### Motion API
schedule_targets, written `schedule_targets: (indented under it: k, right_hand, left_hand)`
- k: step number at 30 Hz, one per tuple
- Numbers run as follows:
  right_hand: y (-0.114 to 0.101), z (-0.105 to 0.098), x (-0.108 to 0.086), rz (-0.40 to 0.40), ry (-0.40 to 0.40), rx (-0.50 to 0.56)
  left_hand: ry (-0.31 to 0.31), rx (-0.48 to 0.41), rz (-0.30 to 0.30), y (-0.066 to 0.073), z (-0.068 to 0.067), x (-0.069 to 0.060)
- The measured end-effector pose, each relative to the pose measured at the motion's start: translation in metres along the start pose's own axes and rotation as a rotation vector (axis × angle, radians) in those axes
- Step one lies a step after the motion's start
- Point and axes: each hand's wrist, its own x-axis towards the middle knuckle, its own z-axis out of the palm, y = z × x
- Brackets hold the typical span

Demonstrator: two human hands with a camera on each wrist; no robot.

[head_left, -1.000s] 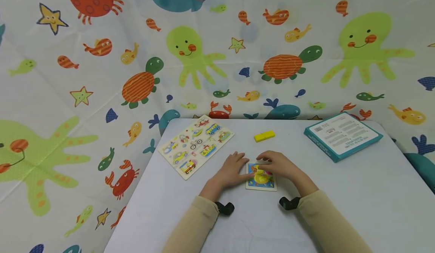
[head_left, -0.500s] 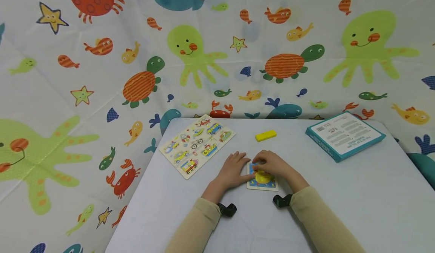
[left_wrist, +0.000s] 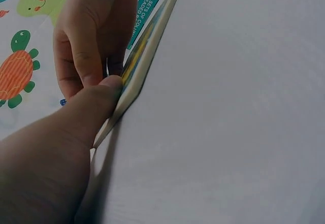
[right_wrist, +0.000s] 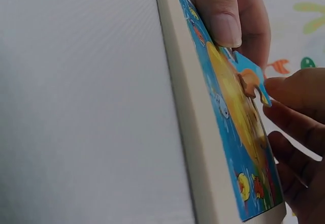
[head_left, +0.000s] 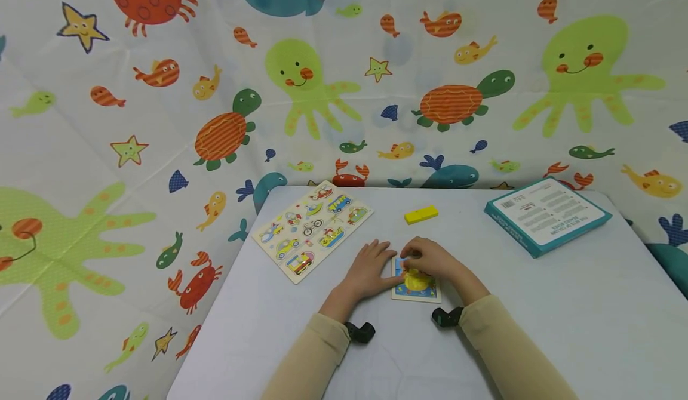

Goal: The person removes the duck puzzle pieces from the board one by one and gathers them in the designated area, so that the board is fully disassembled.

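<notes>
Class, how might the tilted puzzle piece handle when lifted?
The puzzle piece is probably stiff, standing tilted without visible bending. It looks small and thin, so likely light. Its flat shape suggests sliding rather than rolling if pushed.

Teal box (left_wrist: pixel 145 11) reads "FIVE SETS OF COLU", then "BEADED"; rest hidden
</notes>
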Motion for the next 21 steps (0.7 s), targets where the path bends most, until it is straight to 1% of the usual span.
schedule_targets:
  k: [4,10,17,21]
  right_hand:
    - [-0.0002,-0.0004,-0.0021,-0.012,0.016,-0.005]
    - [0.0006,0.0002,-0.0014,-0.020,0.016,-0.017]
    - [0.0012,0.0019,-0.0013,-0.040,0.042,-0.071]
    - [0.0001,-0.0011,-0.0039,-0.013,0.060,-0.097]
  left_hand:
    - [0.004,-0.010,-0.004,0.0012,-0.0008,-0.0012]
    - [0.004,-0.018,-0.006,0.0011,-0.0009,-0.0011]
    - [0.016,-0.009,-0.007,0.0022,-0.0013,-0.0018]
    - [0.012,0.000,-0.009,0.0026,-0.0014,-0.0025]
